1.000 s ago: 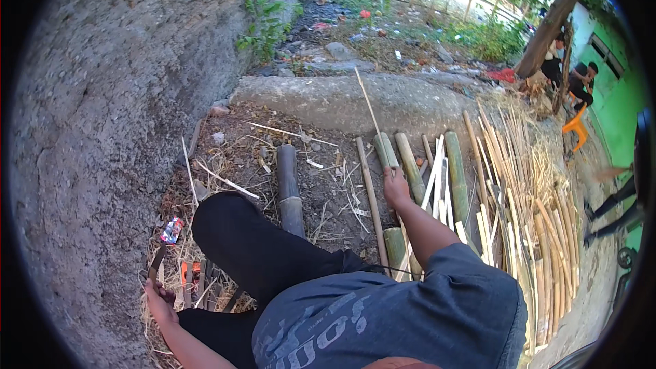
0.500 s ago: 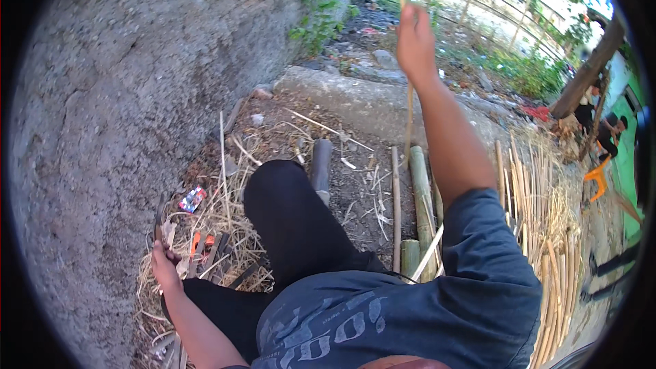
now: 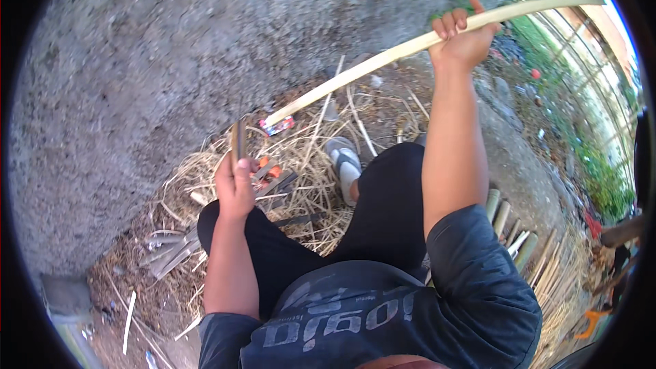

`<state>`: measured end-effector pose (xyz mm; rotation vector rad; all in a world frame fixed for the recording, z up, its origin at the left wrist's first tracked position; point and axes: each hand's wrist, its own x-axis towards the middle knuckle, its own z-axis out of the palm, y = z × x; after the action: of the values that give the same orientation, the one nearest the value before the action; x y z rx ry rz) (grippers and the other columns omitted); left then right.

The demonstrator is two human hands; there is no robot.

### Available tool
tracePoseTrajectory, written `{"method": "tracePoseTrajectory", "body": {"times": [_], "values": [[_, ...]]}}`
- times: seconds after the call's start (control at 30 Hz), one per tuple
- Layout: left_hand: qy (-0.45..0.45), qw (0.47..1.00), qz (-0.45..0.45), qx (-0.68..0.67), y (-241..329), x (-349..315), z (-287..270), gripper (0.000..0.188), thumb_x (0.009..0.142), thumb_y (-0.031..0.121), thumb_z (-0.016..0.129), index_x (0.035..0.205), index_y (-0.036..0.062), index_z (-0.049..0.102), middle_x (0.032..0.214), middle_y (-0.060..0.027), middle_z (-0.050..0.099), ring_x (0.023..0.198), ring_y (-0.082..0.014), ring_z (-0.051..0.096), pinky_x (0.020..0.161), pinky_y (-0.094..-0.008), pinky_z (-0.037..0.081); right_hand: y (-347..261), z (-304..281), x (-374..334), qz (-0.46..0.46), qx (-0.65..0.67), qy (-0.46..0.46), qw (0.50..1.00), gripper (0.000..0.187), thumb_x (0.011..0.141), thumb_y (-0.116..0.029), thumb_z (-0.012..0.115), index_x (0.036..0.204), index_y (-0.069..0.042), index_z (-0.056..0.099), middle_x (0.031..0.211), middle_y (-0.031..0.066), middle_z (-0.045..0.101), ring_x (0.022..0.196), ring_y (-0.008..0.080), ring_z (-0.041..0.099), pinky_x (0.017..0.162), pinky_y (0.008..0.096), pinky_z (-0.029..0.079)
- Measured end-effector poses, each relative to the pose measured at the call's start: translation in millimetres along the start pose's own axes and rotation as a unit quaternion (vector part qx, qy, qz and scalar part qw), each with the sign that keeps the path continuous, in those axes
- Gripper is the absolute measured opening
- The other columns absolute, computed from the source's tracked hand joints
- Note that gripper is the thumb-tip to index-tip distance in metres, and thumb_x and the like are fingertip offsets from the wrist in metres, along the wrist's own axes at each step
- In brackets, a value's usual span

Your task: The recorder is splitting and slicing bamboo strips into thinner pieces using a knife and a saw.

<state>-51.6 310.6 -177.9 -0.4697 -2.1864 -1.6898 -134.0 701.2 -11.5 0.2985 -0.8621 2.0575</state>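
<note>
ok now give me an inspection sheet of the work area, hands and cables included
Surface: bare earthy ground, partly covered by pale shavings
Job's things: a long pale strip, raised and slanting; a narrow brown knife-like tool
Clutter: a colourful wrapper, behind the strip's lower end in view, contact unclear; a small orange item, kind unclear; loose grey pieces
Hands: right hand grips the strip; left hand grips the tool
Cables: nothing seen
Surroundings: rough grey wall at left and ahead; cut poles at right; green plants at far right
</note>
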Motion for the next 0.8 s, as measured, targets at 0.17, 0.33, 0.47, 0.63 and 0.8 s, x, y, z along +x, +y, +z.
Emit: {"method": "tracePoseTrajectory", "body": {"times": [0.17, 0.33, 0.47, 0.63, 0.8], "values": [[-0.036, 0.985, 0.061, 0.159, 17.7, 20.5, -3.1, 0.039, 0.099, 0.036, 0.047, 0.098, -0.0018, 0.059, 0.085, -0.0089, 0.063, 0.077, -0.0156, 0.057, 0.070, -0.0314, 0.047, 94.4, 2.1, -47.9, 0.142, 0.058, 0.109, 0.982, 0.061, 0.100, -0.060, 0.016, 0.107, -0.010, 0.050, 0.063, -0.0003, 0.033, 0.048, 0.0104, 0.025, 0.042, 0.0269, 0.025], [-0.086, 0.971, 0.043, 0.221, 1.9, 45.1, 11.3, 0.034, 0.092, 0.030, 0.057, 0.101, -0.0034, 0.058, 0.097, -0.0217, 0.062, 0.090, -0.0405, 0.057, 0.085, -0.0474, 0.042, 139.4, 11.9, -78.3, 0.228, 0.047, 0.189, 0.954, 0.058, 0.100, -0.060, 0.017, 0.103, -0.011, 0.049, 0.062, 0.0001, 0.035, 0.047, 0.0106, 0.027, 0.040, 0.0268, 0.026], [-0.066, 0.962, 0.141, 0.225, -9.3, 50.7, 26.2, 0.043, 0.093, 0.034, 0.055, 0.107, -0.0068, 0.058, 0.116, -0.0261, 0.059, 0.111, -0.0441, 0.053, 0.097, -0.0505, 0.038, 147.6, 15.5, -96.8, 0.292, 0.063, 0.182, 0.937, 0.067, 0.096, -0.068, 0.019, 0.103, -0.010, 0.050, 0.060, -0.0017, 0.033, 0.048, 0.0103, 0.026, 0.041, 0.0266, 0.024], [-0.108, 0.973, 0.085, 0.184, -15.9, 45.2, 24.2, 0.042, 0.094, 0.035, 0.055, 0.104, -0.0057, 0.062, 0.122, -0.0252, 0.057, 0.110, -0.0429, 0.055, 0.094, -0.0467, 0.043, 140.7, 16.3, -106.8, 0.308, 0.085, 0.132, 0.938, 0.074, 0.088, -0.079, 0.023, 0.103, -0.011, 0.050, 0.060, -0.0026, 0.030, 0.047, 0.0096, 0.024, 0.043, 0.0262, 0.023], [-0.141, 0.979, 0.061, 0.137, -20.0, 44.6, 20.1, 0.035, 0.094, 0.026, 0.054, 0.099, -0.0076, 0.060, 0.121, -0.0219, 0.049, 0.109, -0.0341, 0.050, 0.093, -0.0406, 0.042, 141.0, 15.4, -108.3, 0.297, 0.086, 0.132, 0.942, 0.077, 0.085, -0.082, 0.027, 0.102, -0.011, 0.050, 0.059, -0.0024, 0.030, 0.047, 0.0096, 0.022, 0.044, 0.0266, 0.022]]}}
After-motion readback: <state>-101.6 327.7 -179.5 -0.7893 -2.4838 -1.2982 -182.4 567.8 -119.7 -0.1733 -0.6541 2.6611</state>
